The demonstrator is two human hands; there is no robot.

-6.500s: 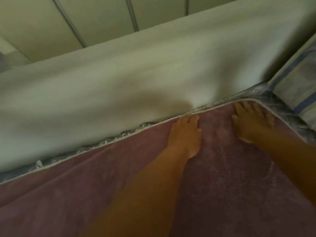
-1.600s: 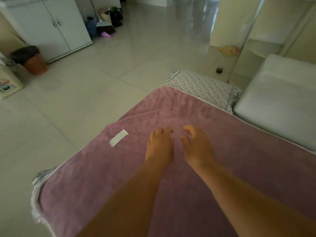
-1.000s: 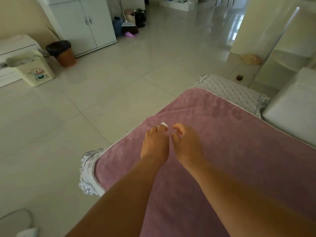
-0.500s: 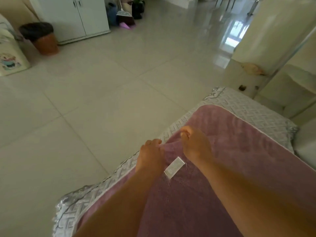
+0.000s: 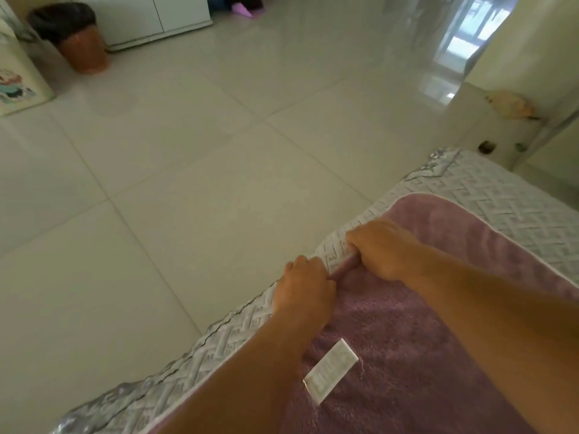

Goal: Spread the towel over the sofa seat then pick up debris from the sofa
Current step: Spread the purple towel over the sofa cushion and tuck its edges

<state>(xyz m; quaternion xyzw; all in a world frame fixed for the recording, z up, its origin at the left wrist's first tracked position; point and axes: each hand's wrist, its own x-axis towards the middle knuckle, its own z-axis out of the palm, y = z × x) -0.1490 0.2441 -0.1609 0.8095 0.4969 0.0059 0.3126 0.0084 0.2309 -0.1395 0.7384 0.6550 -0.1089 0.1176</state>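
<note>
Purple towel (image 5: 423,333) lies spread over the sofa seat, covering the lower right of the view. Beneath it a quilted grey cover (image 5: 501,195) shows as a band along the front edge and at the far corner. The towel's white-piped edge runs along that front edge and curves round at the far corner.

Both hands sit at the towel's front edge, side by side, nearly touching. Left hand (image 5: 305,292): grip clenched, fingers curled over the towel edge where it meets the cover. Right hand (image 5: 383,249): grip also clenched on the towel edge, knuckles up, just beyond the left hand. The edge between the two hands is bunched and lifted slightly. Fingertips are hidden under the curled hands, so how much cloth each pinches cannot be told.

White label (image 5: 330,369) lies flat on the towel, near the left forearm, behind the left hand. It is rectangular; any print is too blurred to read. A loose thread trails from its right end.

Beyond the sofa: pale tiled floor (image 5: 188,170). Far left, an orange bin (image 5: 78,42) with a black liner stands beside a white cabinet (image 5: 156,17). A cream bin (image 5: 15,79) with a cartoon print is cut off at the left edge.
</note>
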